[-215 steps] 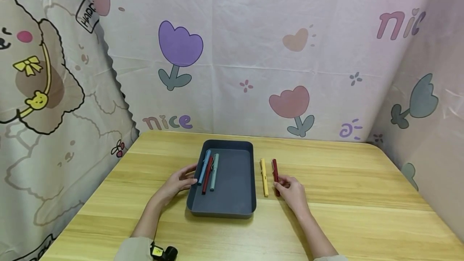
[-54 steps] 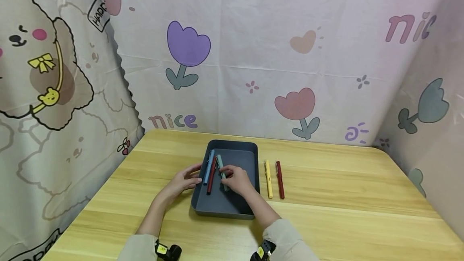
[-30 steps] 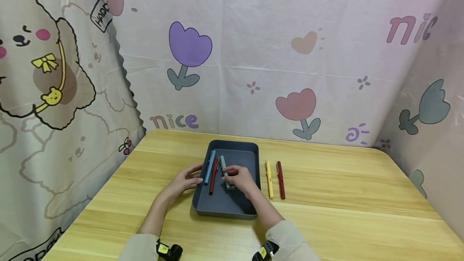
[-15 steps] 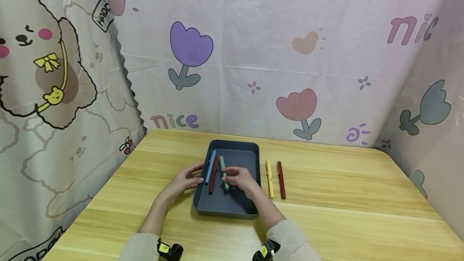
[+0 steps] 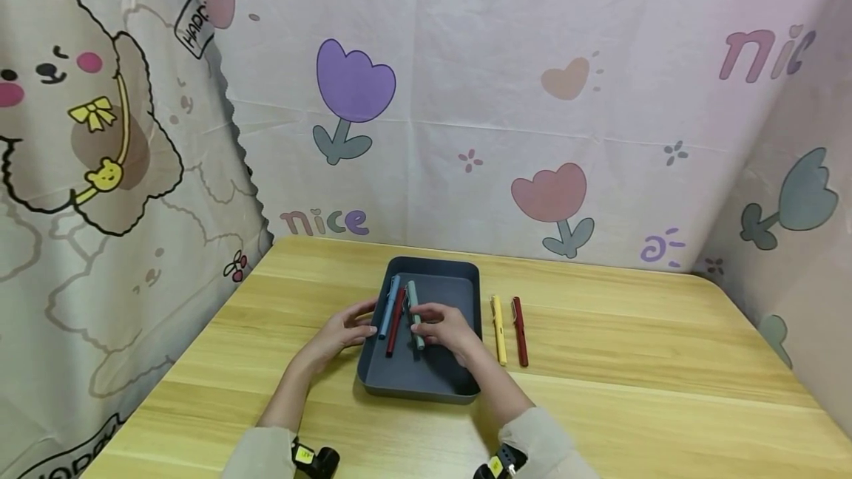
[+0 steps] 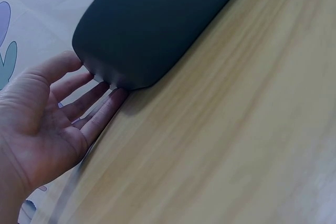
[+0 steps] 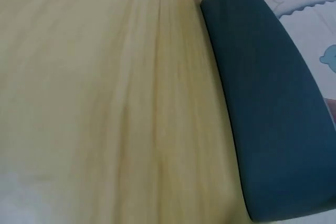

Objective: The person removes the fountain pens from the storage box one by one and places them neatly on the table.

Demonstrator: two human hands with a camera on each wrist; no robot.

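Note:
A dark grey tray (image 5: pixel 426 379) holds a light blue pen (image 5: pixel 389 309), a dark red pen (image 5: pixel 396 324) and a grey-green pen (image 5: pixel 418 335), lying side by side in its left half. My right hand (image 5: pixel 447 330) reaches over the right rim and pinches the grey-green pen between thumb and fingers. At the tray's left side, my left hand (image 5: pixel 342 335) rests its fingertips against the outer wall. In the left wrist view its fingers (image 6: pixel 84 100) are spread and fairly straight along that wall. The right wrist view shows the tray's outer wall (image 7: pixel 273 108); my right hand's grip is hidden there.
To the right of the tray, a yellow pen (image 5: pixel 499 331) and a second dark red pen (image 5: pixel 521 333) lie on the wooden table (image 5: pixel 632 361). A printed cloth (image 5: pixel 466 94) hangs behind the table, with more cloth at both sides.
My right hand has left the dark red pen on the table and now holds the grey-green pen, which has shifted slightly within the tray. My left hand stays at the tray.

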